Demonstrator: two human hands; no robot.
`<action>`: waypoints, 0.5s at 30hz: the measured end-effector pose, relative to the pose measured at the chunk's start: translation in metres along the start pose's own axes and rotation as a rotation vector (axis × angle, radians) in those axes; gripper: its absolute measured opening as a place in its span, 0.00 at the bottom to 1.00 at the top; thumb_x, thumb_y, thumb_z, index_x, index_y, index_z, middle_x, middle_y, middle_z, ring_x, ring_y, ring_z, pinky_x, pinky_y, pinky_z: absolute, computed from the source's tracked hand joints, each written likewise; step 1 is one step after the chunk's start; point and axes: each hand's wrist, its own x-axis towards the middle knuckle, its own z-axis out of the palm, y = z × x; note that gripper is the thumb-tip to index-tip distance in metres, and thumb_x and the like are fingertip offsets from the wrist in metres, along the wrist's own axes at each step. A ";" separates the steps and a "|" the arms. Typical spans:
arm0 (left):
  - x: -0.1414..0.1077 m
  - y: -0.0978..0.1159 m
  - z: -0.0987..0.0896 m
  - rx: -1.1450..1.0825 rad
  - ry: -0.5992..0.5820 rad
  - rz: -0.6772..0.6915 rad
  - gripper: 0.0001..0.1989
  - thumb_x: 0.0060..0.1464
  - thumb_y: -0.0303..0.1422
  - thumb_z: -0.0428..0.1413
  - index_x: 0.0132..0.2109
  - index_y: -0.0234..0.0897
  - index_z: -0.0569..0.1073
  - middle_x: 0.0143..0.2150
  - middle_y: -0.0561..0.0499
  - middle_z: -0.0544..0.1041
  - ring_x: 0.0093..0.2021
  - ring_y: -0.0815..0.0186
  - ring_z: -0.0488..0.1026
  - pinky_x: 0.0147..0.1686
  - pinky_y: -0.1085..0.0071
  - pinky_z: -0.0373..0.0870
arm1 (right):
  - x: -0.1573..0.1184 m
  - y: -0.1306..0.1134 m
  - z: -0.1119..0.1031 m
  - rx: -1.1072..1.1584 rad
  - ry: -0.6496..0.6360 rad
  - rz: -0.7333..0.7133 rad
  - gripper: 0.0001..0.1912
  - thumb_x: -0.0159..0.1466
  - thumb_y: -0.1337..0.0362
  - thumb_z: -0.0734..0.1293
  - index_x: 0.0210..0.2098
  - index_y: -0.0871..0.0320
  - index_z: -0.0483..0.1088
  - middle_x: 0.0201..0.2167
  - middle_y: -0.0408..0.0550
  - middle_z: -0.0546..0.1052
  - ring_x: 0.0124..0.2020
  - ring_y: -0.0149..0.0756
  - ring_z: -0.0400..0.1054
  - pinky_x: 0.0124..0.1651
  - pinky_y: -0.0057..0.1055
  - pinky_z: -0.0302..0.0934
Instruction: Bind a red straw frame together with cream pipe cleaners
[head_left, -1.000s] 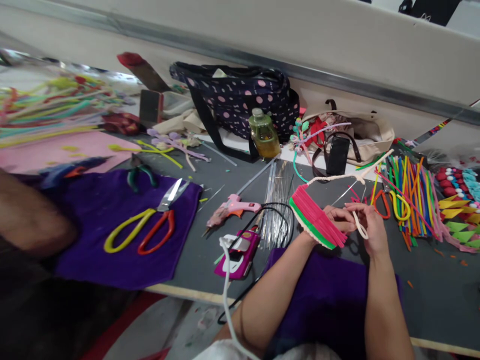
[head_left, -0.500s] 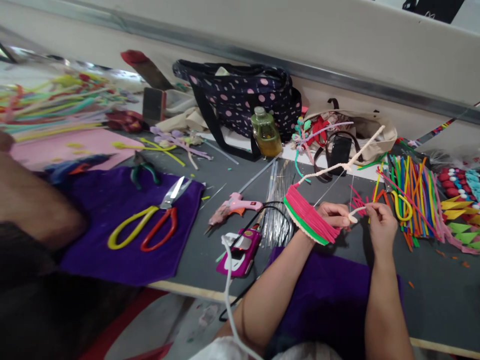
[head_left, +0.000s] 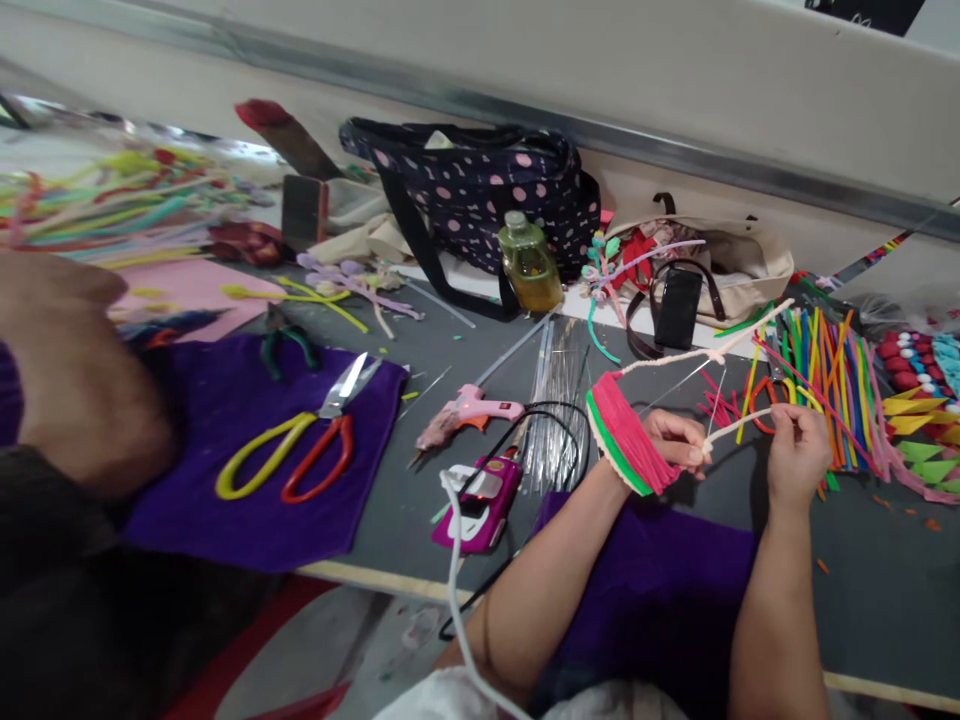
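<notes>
My left hand (head_left: 671, 440) is closed in a pinch on the near end of a cream pipe cleaner (head_left: 741, 428), where it forms a small knob or coil. The other end is pinched in my right hand (head_left: 801, 450), so the strand spans between them. Against my left hand and wrist rests a fan-shaped piece (head_left: 624, 435) of pink, green and cream pipe cleaners. From its top a cream fuzzy stem (head_left: 675, 358) slants up to the right. Thin pale strands run from that stem down toward my left fingers.
A co-worker's arm (head_left: 82, 370) reaches in at left, beside yellow-and-red scissors (head_left: 319, 430) on purple cloth. A pink glue gun (head_left: 469, 412) and its magenta power unit (head_left: 480, 510) lie left of my arms. Colourful pipe cleaners (head_left: 825, 390) lie at right; a green bottle (head_left: 529, 262) stands behind.
My right hand has moved right and slightly down, with more cream pipe cleaner showing between my hands. The fan-shaped piece and stem have shifted right. At left, the co-worker's arm has come further in.
</notes>
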 end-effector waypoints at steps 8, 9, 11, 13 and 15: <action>0.005 0.002 0.000 -0.022 0.104 0.027 0.19 0.30 0.39 0.71 0.25 0.28 0.76 0.24 0.51 0.72 0.23 0.71 0.69 0.27 0.71 0.71 | -0.013 -0.032 0.008 0.419 -0.113 0.211 0.12 0.60 0.55 0.66 0.30 0.58 0.73 0.26 0.43 0.71 0.19 0.28 0.61 0.23 0.27 0.56; 0.005 0.002 0.000 -0.025 0.114 0.023 0.19 0.29 0.39 0.71 0.25 0.28 0.77 0.24 0.51 0.73 0.23 0.72 0.69 0.26 0.71 0.70 | -0.014 -0.034 0.009 0.446 -0.250 0.231 0.13 0.61 0.55 0.66 0.28 0.58 0.74 0.26 0.43 0.72 0.20 0.28 0.62 0.23 0.28 0.57; 0.005 0.002 -0.001 -0.028 0.140 0.002 0.19 0.29 0.39 0.71 0.25 0.28 0.77 0.24 0.50 0.73 0.22 0.72 0.68 0.26 0.72 0.69 | -0.018 -0.036 0.011 0.483 -0.518 0.297 0.15 0.61 0.53 0.65 0.28 0.57 0.75 0.27 0.45 0.75 0.24 0.31 0.65 0.26 0.29 0.59; 0.005 0.002 -0.001 -0.023 0.155 -0.030 0.19 0.29 0.39 0.71 0.26 0.29 0.77 0.23 0.50 0.73 0.21 0.73 0.68 0.24 0.74 0.66 | -0.022 -0.037 0.015 0.574 -0.662 0.406 0.16 0.61 0.51 0.65 0.31 0.57 0.77 0.31 0.47 0.78 0.27 0.34 0.68 0.28 0.30 0.62; 0.005 0.002 0.000 -0.018 0.150 -0.057 0.19 0.29 0.39 0.71 0.27 0.28 0.77 0.22 0.51 0.72 0.21 0.74 0.66 0.23 0.75 0.63 | -0.025 -0.040 0.020 0.736 -0.695 0.542 0.17 0.60 0.49 0.66 0.37 0.56 0.77 0.34 0.48 0.78 0.28 0.34 0.68 0.30 0.31 0.63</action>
